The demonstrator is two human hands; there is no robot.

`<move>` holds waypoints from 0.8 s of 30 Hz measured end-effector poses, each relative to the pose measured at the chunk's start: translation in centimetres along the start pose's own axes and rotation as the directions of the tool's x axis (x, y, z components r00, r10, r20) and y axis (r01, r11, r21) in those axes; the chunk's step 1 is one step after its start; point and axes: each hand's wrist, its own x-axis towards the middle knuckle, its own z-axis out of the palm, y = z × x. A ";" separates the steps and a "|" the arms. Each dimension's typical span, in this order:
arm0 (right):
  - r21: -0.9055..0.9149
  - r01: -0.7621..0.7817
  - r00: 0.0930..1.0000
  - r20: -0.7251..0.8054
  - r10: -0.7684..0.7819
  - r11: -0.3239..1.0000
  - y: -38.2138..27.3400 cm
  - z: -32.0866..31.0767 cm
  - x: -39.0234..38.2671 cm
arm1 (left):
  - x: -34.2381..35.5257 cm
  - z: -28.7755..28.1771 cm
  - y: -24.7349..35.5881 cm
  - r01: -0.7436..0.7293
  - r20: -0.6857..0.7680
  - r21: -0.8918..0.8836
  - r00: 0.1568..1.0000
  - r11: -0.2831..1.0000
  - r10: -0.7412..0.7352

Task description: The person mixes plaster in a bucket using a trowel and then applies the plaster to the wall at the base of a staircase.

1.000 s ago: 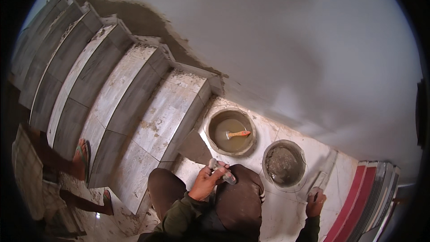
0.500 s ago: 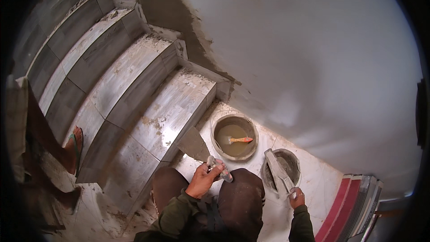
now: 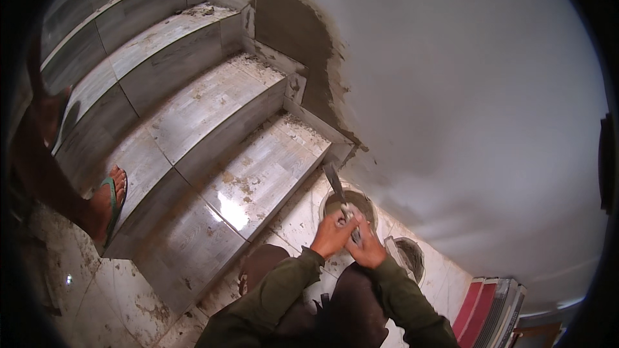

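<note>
In front of my knees, both hands are together on a wide-blade putty knife (image 3: 334,182), its blade angled up and away toward the far left. My left hand (image 3: 331,235) is closed at its handle, and my right hand (image 3: 368,245) grips the handle's lower end from the right. Just beyond them stands a round bucket (image 3: 368,202), partly covered by my hands; the paintbrush seen in it earlier is hidden. Right of that, a second mortar-caked bucket (image 3: 414,251) has a long grey tool (image 3: 394,251) leaning in it, partly behind my right arm.
Tiled stairs (image 3: 219,135) with mortar crumbs climb to the far left. Another person's sandalled foot (image 3: 113,201) rests on a low step. A grey wall (image 3: 464,103) with a darker damp mortar band (image 3: 303,58) runs along the right. Red and grey striped boards (image 3: 483,309) stand near right.
My right hand has left the long tool at the second bucket and joined my left hand at the putty knife. The knife moved right, over the first bucket. The other person's legs shifted; the view turned.
</note>
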 end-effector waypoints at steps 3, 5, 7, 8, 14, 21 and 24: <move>-0.098 -0.023 0.999 -0.049 0.018 0.995 -1.1 2.0 5.1 | 1.3 -4.7 2.3 -0.203 -0.089 0.594 0.945 0.778 0.315; -0.064 -0.104 0.993 -0.053 0.101 0.992 -1.7 1.6 8.0 | 0.2 -7.7 5.0 -0.110 -0.276 0.731 0.855 0.674 0.439; -0.007 -0.185 0.982 -0.043 0.185 0.983 -1.3 2.0 10.9 | 0.8 -14.9 4.0 -0.001 -0.321 0.890 0.711 0.457 0.626; 0.033 -0.236 0.970 -0.048 0.238 0.971 -0.7 1.7 12.4 | 0.2 -18.4 6.0 0.041 -0.289 0.925 0.722 0.378 0.629; 0.256 -0.374 0.922 -0.005 0.388 0.892 3.3 2.3 20.2 | -0.9 -34.6 10.5 0.593 -0.406 0.796 0.672 -0.123 0.620; -0.143 -0.296 0.949 -0.161 0.272 0.945 8.1 7.5 26.1 | 0.2 -36.1 10.0 0.670 -0.495 0.731 0.652 -0.129 0.575; -0.203 -0.350 0.927 -0.219 0.306 0.914 11.1 9.6 28.7 | 0.9 -35.6 9.9 0.691 -0.531 0.715 0.637 -0.108 0.559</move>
